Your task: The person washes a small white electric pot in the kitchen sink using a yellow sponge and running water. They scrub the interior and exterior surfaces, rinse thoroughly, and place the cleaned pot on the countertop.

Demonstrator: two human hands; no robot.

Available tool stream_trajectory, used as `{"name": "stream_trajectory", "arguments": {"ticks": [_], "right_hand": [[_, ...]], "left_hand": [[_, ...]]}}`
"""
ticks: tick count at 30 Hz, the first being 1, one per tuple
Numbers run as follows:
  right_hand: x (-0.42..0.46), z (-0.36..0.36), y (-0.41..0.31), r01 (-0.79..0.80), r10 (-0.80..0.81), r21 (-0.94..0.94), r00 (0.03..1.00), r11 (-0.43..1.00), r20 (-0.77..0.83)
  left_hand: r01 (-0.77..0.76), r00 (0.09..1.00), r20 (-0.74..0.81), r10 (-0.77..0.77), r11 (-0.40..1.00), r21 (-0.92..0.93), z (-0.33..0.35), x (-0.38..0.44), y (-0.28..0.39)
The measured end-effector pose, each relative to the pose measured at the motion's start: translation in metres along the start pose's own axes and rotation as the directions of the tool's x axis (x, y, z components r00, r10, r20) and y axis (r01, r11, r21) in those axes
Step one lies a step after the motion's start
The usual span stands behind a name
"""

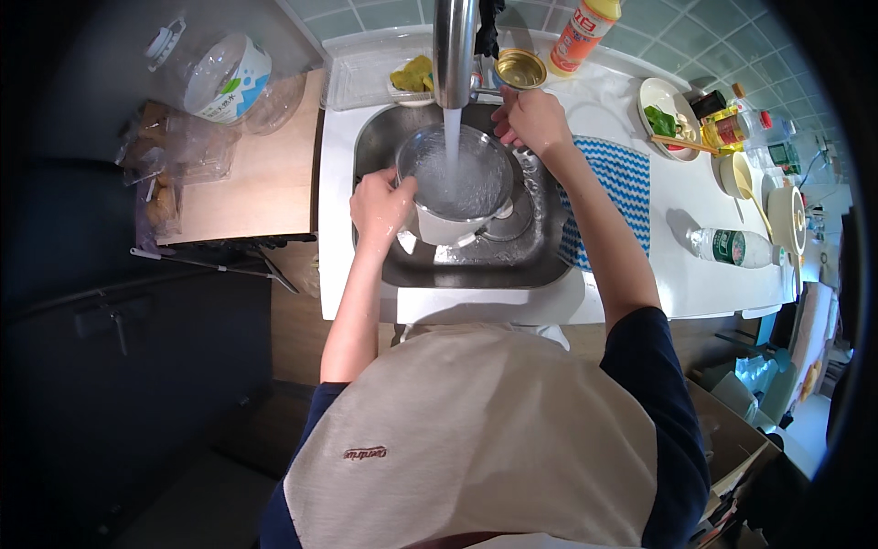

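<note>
Water runs from the steel faucet (453,62) into a round pot (446,230), pale outside with a metallic inside. The water in it is churning and bubbly. My left hand (383,206) grips the pot's left rim, thumb on top, holding it inside the stainless steel sink (473,274). Behind and to the right of the pot, my right hand (535,122) is at the end of the faucet lever (488,91), its thumb and forefinger against it and the other fingers loosely curled. A round drain strainer (514,218) shows partly beneath the pot.
Right of the sink lies a blue-striped cloth (614,195), with a plastic water bottle (737,247) beyond. A plate of vegetables (669,120) bears chopsticks (686,144). Behind the sink stand an open tin (520,68) and a detergent bottle (583,38). A large water jug (230,82) is left.
</note>
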State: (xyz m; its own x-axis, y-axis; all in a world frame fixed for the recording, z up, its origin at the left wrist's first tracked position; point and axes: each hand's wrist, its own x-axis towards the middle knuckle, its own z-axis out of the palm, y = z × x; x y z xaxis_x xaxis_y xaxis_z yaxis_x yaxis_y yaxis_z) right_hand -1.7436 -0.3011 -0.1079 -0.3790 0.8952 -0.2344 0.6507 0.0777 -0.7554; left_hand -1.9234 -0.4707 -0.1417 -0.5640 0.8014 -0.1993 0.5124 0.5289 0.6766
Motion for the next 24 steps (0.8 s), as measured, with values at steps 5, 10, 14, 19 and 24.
{"name": "stream_trajectory", "arguments": {"ticks": [5, 10, 14, 19, 24], "right_hand": [[0.028, -0.014, 0.015, 0.075, -0.073, 0.082, 0.997, 0.994, -0.016], [0.022, 0.020, 0.074, -0.054, 0.075, 0.737, 0.997, 0.674, 0.004], [0.014, 0.080, 0.122, -0.343, 0.304, 0.926, 0.909, 0.159, 0.285], [0.019, 0.122, 0.149, -0.437, 0.342, 0.897, 0.855, 0.068, 0.390], [0.015, 0.156, 0.187, -0.380, 0.332, 0.921, 0.882, 0.081, 0.335]], "left_hand": [[0.020, 1.000, 0.006, -0.020, 1.000, -0.021, 0.007, -0.002, -0.007], [-0.008, 1.000, -0.006, 0.008, 0.999, 0.034, 0.002, -0.009, 0.007], [-0.090, 0.996, -0.013, 0.092, 0.987, 0.131, -0.002, -0.013, 0.023], [-0.154, 0.986, -0.004, 0.164, 0.936, 0.318, -0.005, -0.009, 0.035], [-0.263, 0.955, -0.034, 0.295, 0.894, 0.362, -0.005, -0.009, 0.045]]}}
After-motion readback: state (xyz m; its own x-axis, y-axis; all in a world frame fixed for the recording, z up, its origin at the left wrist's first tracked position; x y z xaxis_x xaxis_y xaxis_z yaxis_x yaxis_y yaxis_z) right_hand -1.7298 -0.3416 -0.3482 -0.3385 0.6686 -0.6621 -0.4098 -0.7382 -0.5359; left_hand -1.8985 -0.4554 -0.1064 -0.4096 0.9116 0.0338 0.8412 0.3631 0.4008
